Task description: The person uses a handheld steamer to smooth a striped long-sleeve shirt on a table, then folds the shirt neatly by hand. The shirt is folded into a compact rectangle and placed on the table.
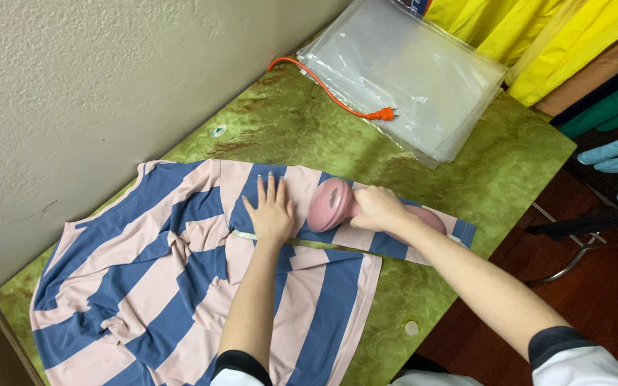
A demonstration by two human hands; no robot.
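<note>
The right hand (375,207) is closed around the handle of a pink handheld iron (332,204). The fingers wrap the handle fully, so no gap is seen between hand and handle, and the thumb side points toward the rounded head of the iron. The head of the iron sits just to the left of this hand and rests on the sleeve of a pink and blue striped shirt (180,279). Behind the wrist, a further pink part of the iron shows on the sleeve end.

The left hand (272,211) is fully open. It lies flat, palm down, on the same sleeve, with the fingers spread a little and pointing away from the person. It holds nothing; it only presses on the cloth. The iron's head is just beside this hand, on its right, very close, but I cannot tell if they touch.

The shirt is spread under both hands, and most of its body lies to the left of the left hand and toward the person, with some wrinkles. It lies on a green marbled table (495,157). Beyond the right hand, well apart, a stack of clear plastic bags (409,71) lies on the table, and an orange cord (337,96) with its plug runs across their near edge.
</note>
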